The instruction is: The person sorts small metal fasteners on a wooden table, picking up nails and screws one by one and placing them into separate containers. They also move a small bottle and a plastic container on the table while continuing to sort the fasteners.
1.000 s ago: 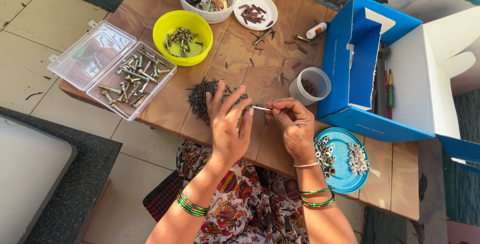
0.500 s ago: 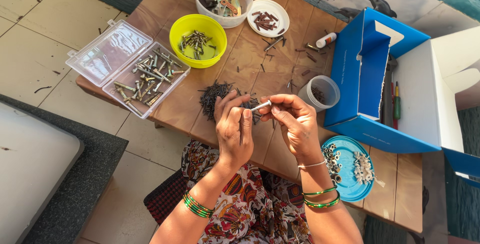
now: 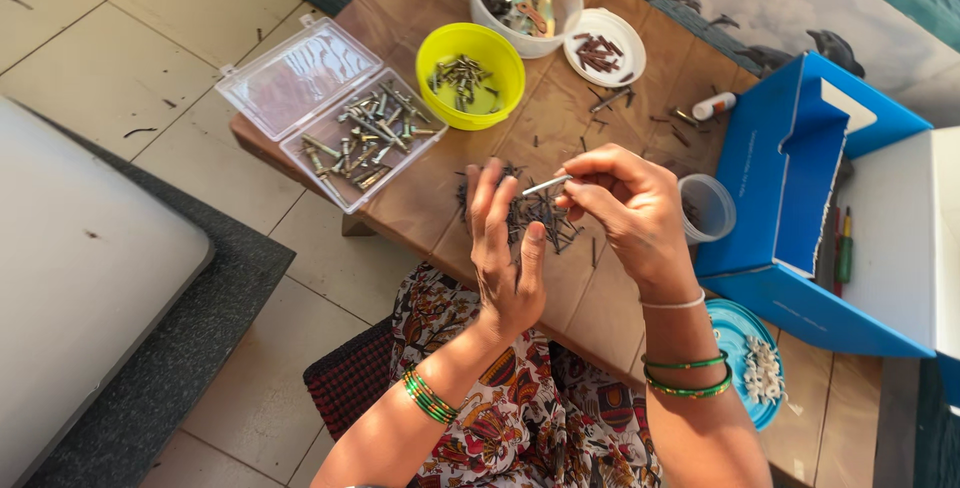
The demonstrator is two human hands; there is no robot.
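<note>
Pale floor tiles surround a low wooden tabletop (image 3: pixel 440 198), and I am looking straight down on it from my head camera. My right hand (image 3: pixel 625 213) has its fingers (image 3: pixel 580 188) pinched together on one end of a thin light-coloured pin (image 3: pixel 546 185), which lies nearly level above the tabletop. My left hand (image 3: pixel 508 253) stands beside it with palm turned toward the right hand and fingers straight and slightly spread, their tips just at the pin's free end, as if steadying it; I cannot tell whether they touch it. Both hands hover directly over a heap of dark pins (image 3: pixel 535 220) on the wood, so loose stock sits within easy reach. Further away from me, a yellow bowl (image 3: pixel 470 76) holds a small cluster of metal pieces. Beside it, a white tub (image 3: pixel 527 0) carries mixed dark and tan parts, and a white lid (image 3: pixel 604 48) holds a few reddish-brown bits. On my left, a clear hinged box (image 3: pixel 330 113) lies open at the tabletop edge, its tray full of metal screws or similar hardware. On my right stand a small clear cup (image 3: pixel 706 208), contents unclear, an open blue carton (image 3: pixel 800 198), and a blue plate (image 3: pixel 748 360) bearing small white beads.
</note>
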